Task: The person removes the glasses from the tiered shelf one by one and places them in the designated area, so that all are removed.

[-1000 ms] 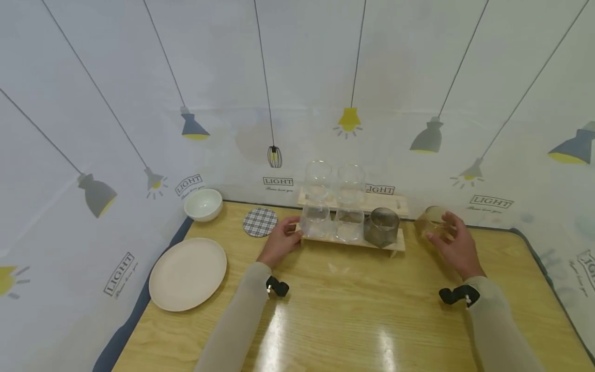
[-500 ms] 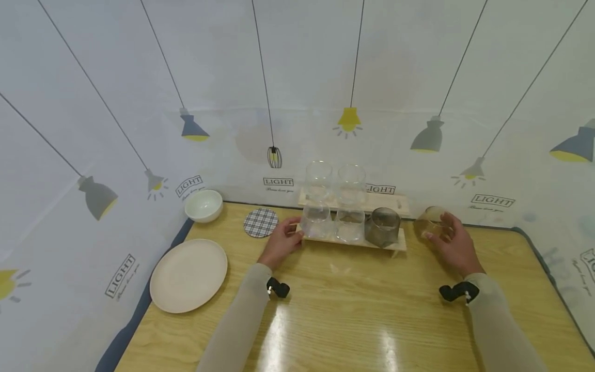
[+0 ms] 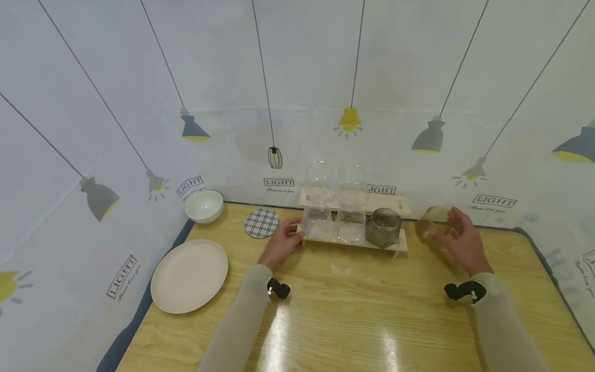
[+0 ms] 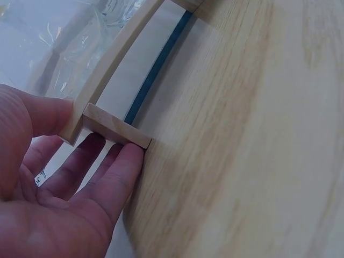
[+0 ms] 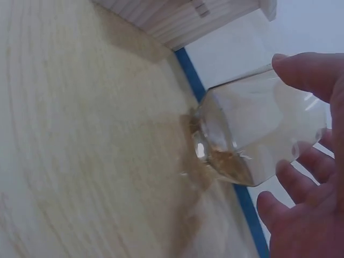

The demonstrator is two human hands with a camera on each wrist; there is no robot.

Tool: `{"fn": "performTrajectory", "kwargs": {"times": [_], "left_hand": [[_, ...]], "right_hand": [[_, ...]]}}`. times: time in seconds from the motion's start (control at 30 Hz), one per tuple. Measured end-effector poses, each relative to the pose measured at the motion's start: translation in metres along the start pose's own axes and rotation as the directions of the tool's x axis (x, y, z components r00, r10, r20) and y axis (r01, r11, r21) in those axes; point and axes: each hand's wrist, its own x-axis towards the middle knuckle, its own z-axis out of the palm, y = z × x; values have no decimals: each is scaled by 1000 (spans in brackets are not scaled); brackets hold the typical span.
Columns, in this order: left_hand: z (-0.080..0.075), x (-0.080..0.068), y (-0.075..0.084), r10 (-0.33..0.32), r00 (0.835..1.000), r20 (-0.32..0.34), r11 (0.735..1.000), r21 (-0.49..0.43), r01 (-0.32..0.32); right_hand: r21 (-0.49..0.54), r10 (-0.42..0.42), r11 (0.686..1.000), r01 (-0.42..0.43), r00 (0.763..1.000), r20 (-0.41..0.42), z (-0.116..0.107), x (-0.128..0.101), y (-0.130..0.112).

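head: high, forward-down | wrists: close, tabletop-level | shared: wooden rack (image 3: 353,240) (image 4: 115,129)

Beige plate (image 3: 189,276) front left on counter (image 3: 344,315); white bowl (image 3: 204,205) behind it, checked coaster (image 3: 261,222) just right of bowl.
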Motion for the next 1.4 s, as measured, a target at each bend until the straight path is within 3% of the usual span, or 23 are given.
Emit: {"fn": "performTrajectory", "kwargs": {"times": [0.37, 0.6, 0.73, 0.9, 1.13, 1.4], "left_hand": [[1, -1, 1, 8, 1000, 8, 1000, 12, -8], [-1, -3, 3, 15, 1000, 22, 1000, 16, -16], [-1, -3, 2, 12, 1000, 23, 1000, 16, -12], [-1, -3, 0, 2, 1000, 21, 1000, 19, -2], [0, -2, 0, 1, 1000, 31, 1000, 27, -2], [-2, 1, -3, 3, 999, 44, 1000, 23, -4]], "right_hand": [[-64, -58, 997, 49, 987, -149, -9, -17, -37], [-53, -141, 990, 131, 936, -324, 3, -16, -64], [-53, -155, 988, 145, 920, -360, 13, -16, -81], [-92, -184, 982, 164, 938, -295, 28, -15, -103], [-122, -273, 960, 253, 942, -193, 46, -4, -135], [-136, -281, 952, 275, 959, -29, 66, 16, -164]]}}
